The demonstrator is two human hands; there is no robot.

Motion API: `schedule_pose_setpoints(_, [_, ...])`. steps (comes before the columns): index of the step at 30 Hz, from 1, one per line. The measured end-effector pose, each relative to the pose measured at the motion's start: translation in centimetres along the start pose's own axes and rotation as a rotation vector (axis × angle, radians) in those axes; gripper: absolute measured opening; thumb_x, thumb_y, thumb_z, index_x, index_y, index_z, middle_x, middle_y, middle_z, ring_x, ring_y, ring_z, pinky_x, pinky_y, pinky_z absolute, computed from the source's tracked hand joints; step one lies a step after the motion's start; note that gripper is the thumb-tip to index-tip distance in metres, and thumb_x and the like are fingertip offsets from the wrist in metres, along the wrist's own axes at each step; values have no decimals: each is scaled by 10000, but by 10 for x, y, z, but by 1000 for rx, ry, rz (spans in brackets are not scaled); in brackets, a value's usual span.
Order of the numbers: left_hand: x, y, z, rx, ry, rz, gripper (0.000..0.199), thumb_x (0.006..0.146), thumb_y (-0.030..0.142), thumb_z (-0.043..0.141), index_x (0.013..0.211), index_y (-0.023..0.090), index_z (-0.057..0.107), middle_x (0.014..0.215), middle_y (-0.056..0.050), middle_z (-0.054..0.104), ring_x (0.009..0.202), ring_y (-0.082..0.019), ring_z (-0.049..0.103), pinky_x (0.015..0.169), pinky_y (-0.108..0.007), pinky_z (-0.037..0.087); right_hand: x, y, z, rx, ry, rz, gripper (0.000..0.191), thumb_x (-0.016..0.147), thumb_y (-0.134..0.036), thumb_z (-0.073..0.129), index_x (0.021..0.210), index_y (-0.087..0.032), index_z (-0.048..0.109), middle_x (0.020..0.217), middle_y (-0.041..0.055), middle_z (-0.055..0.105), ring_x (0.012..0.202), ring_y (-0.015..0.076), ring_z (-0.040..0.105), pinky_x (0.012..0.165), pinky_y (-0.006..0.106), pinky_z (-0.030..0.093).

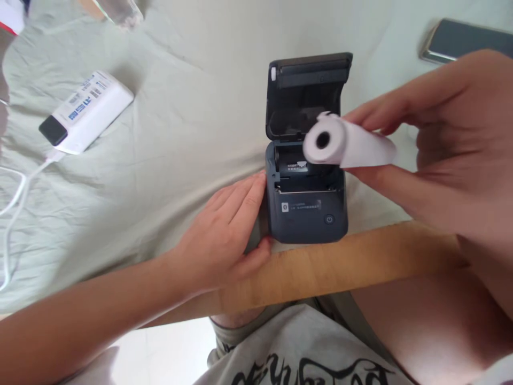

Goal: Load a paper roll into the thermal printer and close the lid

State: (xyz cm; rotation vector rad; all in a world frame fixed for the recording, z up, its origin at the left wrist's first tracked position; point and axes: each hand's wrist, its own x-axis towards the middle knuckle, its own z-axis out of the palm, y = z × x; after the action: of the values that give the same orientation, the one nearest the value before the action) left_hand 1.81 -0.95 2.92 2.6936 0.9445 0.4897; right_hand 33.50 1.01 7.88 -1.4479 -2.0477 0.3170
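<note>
White paper wound into a slim roll (366, 144) with a dark hollow core was pinched, in the head view, between the thumb and fingers of the person's right hand (460, 123). The roll was held tilted, its cored end pointing left, in front of the lower right part of the raised black plastic lid (306, 96) and the right side of the open bay; whether it touched either could not be told. The compact dark navy plastic printer (306, 216) lay with its round power button near the lower right corner. The left hand (232, 224), fingers extended rather than gripping, rested against the printer's left side, its thumb by the lower left corner. The two hands were apart, with the printer between them. Under it spread a wrinkled pale grey-green cloth (180, 123), bordered by a light-brown wooden edge (320, 270). Well to the left lay a white block-shaped device (94, 109) with blue lettering, joined to a white cable (29, 182). At upper right, a dark, flat, metal-rimmed slab (473, 40) lay near the right hand.
</note>
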Motion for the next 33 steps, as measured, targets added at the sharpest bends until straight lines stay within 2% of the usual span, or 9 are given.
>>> schedule_pose_setpoints(3, [1, 0, -1, 9, 0, 3, 807, 1121, 251, 576, 1874, 69, 350, 1788, -322, 675, 1668, -448, 715, 1341, -629, 680, 17, -6, 7, -26, -102, -107, 170, 1066, -332, 683, 1189, -276, 787, 1119, 1, 873, 973, 198, 822, 1095, 512, 695])
schedule_pose_setpoints(7, [3, 0, -1, 32, 14, 24, 720, 1125, 245, 550, 1793, 1, 435, 1730, -349, 709, 1626, -456, 748, 1337, -598, 686, 27, -3, 20, -168, -174, -100, 182, 1084, -311, 605, 1155, -286, 771, 1022, -25, 863, 868, 183, 764, 1125, 485, 667])
schedule_pose_setpoints(14, [4, 2, -3, 3, 21, 8, 695, 1142, 241, 549, 1792, 18, 446, 1739, -340, 712, 1650, -445, 734, 1340, -603, 689, 11, 6, 24, 11, -90, -210, 128, 1102, -263, 689, 999, -306, 752, 1232, -44, 895, 1143, 203, 872, 1056, 424, 736])
schedule_pose_setpoints(17, [1, -1, -3, -53, 40, 14, 785, 1142, 258, 598, 1856, 33, 363, 1759, -330, 700, 1675, -427, 715, 1360, -594, 676, 2, 3, 16, 107, -194, -315, 200, 1148, -213, 634, 1005, -318, 727, 1202, -59, 877, 1132, 156, 856, 1066, 381, 722])
schedule_pose_setpoints(19, [-1, -4, -4, -77, 64, 41, 818, 1133, 228, 632, 1871, 33, 340, 1750, -340, 695, 1680, -425, 706, 1368, -590, 667, -1, 2, 11, 117, -244, -400, 215, 1164, -208, 617, 1027, -321, 739, 1154, -51, 869, 1123, 167, 854, 1031, 396, 703])
schedule_pose_setpoints(22, [-3, -8, -4, -84, 67, 93, 729, 1118, 171, 651, 1830, 170, 491, 1833, -315, 607, 1694, -448, 681, 1324, -629, 684, -4, 5, 13, 111, -251, -380, 105, 1159, -334, 698, 1101, -302, 779, 1189, 28, 855, 1213, 239, 840, 1053, 431, 710])
schedule_pose_setpoints(25, [-5, -10, -2, -99, 1, 95, 715, 1123, 155, 649, 1806, 350, 570, 1938, -226, 497, 1707, -445, 660, 1276, -656, 701, -5, 10, 22, 119, -222, -251, 256, 1142, -536, 752, 1223, -296, 788, 1308, 91, 819, 1366, 303, 793, 1110, 464, 721])
schedule_pose_setpoints(30, [-8, -7, 5, -150, 77, 24, 661, 1098, 131, 644, 1675, 453, 669, 1958, -138, 501, 1684, -433, 684, 1259, -704, 695, 0, 13, 37, 172, -160, -145, 408, 1116, -668, 754, 1325, -318, 740, 1384, 103, 786, 1448, 332, 759, 1121, 495, 721])
schedule_pose_setpoints(33, [-10, -6, 7, -139, 66, 20, 684, 1091, 117, 631, 1657, 500, 656, 1977, -101, 470, 1683, -409, 678, 1263, -706, 689, 4, 16, 40, 212, -132, -73, 452, 1104, -700, 726, 1340, -317, 675, 1474, 109, 760, 1502, 341, 739, 1161, 517, 713])
